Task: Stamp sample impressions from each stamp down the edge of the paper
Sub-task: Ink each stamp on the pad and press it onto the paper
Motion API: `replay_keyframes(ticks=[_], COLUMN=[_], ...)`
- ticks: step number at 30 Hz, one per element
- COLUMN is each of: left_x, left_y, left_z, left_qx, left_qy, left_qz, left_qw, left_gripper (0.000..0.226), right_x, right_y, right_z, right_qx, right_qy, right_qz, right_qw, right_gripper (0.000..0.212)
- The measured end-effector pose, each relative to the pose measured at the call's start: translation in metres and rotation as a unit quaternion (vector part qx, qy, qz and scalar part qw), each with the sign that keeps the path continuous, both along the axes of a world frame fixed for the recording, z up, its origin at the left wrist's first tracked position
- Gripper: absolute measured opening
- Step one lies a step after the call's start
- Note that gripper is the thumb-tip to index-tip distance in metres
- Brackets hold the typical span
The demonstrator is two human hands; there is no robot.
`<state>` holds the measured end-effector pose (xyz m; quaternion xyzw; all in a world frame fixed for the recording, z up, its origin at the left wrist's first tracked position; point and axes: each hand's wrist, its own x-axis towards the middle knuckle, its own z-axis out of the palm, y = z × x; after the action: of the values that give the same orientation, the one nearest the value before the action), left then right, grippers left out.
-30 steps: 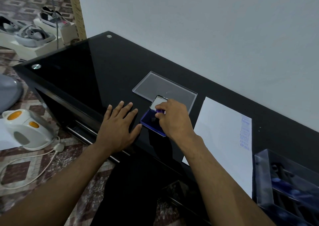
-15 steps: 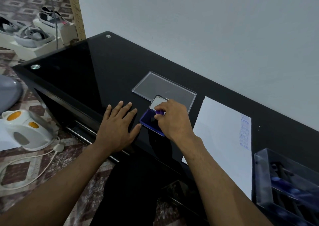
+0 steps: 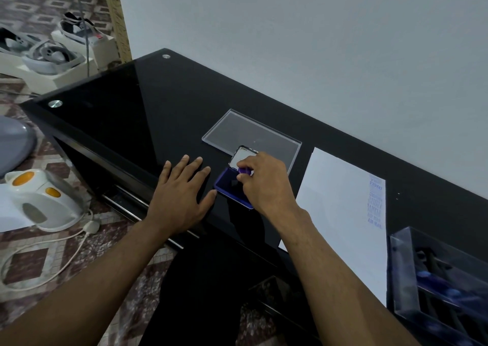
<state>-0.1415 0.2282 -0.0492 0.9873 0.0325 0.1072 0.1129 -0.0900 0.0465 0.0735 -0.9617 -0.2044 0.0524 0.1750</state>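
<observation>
A blue ink pad (image 3: 227,184) lies open on the black glass table (image 3: 148,113), its lid (image 3: 241,155) tilted up behind it. My right hand (image 3: 264,184) pinches a small purple stamp (image 3: 244,171) held down over the pad. My left hand (image 3: 182,195) lies flat on the table just left of the pad, its thumb touching the pad's edge. A white paper sheet (image 3: 340,213) lies to the right, with several blue impressions (image 3: 375,203) in a column down its right edge.
A clear plastic lid (image 3: 237,132) lies flat behind the ink pad. A clear box (image 3: 438,285) holding several blue stamps stands at the right near the table's front edge. A white wall runs behind the table. On the floor at left stands a white kettle (image 3: 42,200).
Almost nothing differs. My right hand stays on the stamp over the pad and my left hand stays flat on the table.
</observation>
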Motion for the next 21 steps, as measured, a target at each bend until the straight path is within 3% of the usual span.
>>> replay_keyframes(ticks=[5, 9, 13, 21], left_x=[0.001, 0.007, 0.021, 0.047], left_y=[-0.003, -0.019, -0.053, -0.148], left_z=[0.013, 0.027, 0.039, 0.054], left_qx=[-0.035, -0.060, -0.060, -0.081], left_qy=[0.021, -0.010, -0.015, -0.006], left_qz=[-0.003, -0.028, -0.070, -0.174], left_qw=[0.999, 0.998, 0.996, 0.981], left_gripper=[0.083, 0.074, 0.072, 0.064], right_x=[-0.003, -0.008, -0.009, -0.018], right_y=[-0.006, -0.025, -0.064, -0.156], right_z=[-0.005, -0.008, -0.002, -0.001], right_qx=[0.056, 0.149, 0.125, 0.138], right_qy=[0.000, -0.036, -0.071, -0.074], right_qz=[-0.027, -0.075, -0.099, -0.196], right_qw=[0.998, 0.985, 0.985, 0.968], right_gripper=[0.036, 0.035, 0.025, 0.029])
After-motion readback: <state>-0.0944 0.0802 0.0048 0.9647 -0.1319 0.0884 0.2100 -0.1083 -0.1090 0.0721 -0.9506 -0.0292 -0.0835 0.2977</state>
